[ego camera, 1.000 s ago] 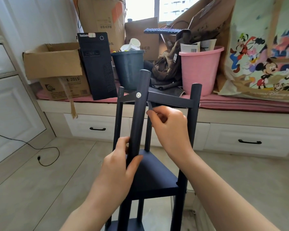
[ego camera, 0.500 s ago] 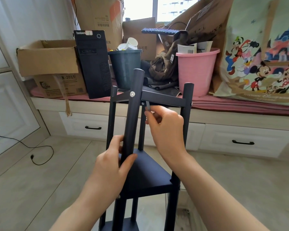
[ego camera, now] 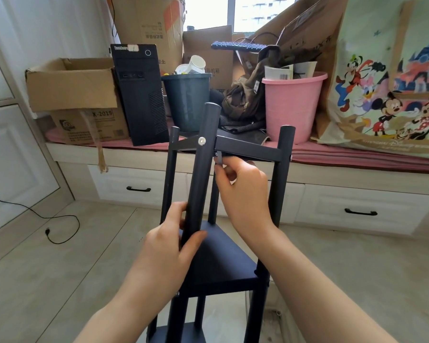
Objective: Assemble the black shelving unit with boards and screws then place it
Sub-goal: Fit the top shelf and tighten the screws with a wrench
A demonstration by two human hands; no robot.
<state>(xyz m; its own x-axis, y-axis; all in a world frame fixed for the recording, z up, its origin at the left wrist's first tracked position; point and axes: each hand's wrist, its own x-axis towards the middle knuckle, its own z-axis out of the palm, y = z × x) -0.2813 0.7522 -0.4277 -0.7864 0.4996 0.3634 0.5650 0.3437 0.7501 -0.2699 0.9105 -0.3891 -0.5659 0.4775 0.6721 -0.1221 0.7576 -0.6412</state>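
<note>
On the window bench at the far left sits a torn cardboard box (ego camera: 71,81), then a black computer tower (ego camera: 140,94) and a dark bin (ego camera: 187,101). In front, the black shelving unit (ego camera: 223,258) stands upright on the tiled floor (ego camera: 47,268). The left hand (ego camera: 170,246) wraps its fingers around the nearest post (ego camera: 203,167), below a silver screw (ego camera: 202,141). The right hand (ego camera: 243,191) pinches a small dark tool (ego camera: 219,158), perhaps a hex key, just under the top crossbar (ego camera: 248,149). Farther right stand a pink bucket (ego camera: 291,105) and a cartoon-print bag (ego camera: 391,78).
</note>
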